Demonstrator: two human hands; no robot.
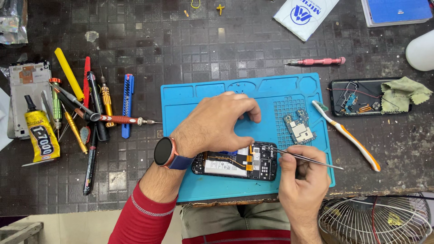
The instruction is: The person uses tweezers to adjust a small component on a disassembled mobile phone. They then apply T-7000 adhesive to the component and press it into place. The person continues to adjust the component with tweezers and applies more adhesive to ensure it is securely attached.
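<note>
— Where's the opened phone (235, 161)?

— On the blue mat (190, 97), near its front edge, long axis running left to right. It lies just beyond the wrists, between the two hands.

— And the hands?

— The left hand (217, 122) arches over the phone's left and middle, fingers curled down onto it, not closed around it. The right hand (302, 174) is pinched shut on tweezers (307, 158) — their tips reach leftward to the phone's right end.

— Which is nearer?

— The left hand covers it; the right touches it only through the tweezers. A loose circuit board (299, 127) sits just beyond.
</note>
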